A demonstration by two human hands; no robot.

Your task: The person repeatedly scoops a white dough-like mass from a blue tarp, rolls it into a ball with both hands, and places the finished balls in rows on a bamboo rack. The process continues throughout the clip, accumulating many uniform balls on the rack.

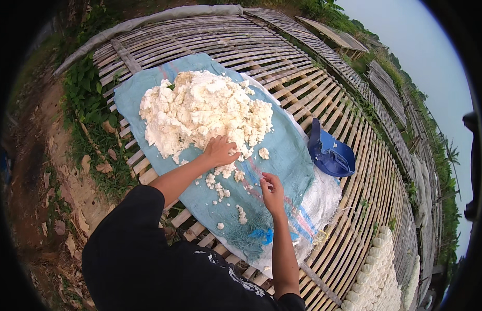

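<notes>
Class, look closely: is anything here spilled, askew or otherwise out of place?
Small white crumbs lie scattered apart from the main white pile on the blue sack. A blue scoop lies tipped on the bamboo rack.

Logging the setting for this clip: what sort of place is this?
Probably an outdoor drying yard: long slatted bamboo racks, a woven sack spread under a crumbly white heap, greenery and open sky around.
</notes>
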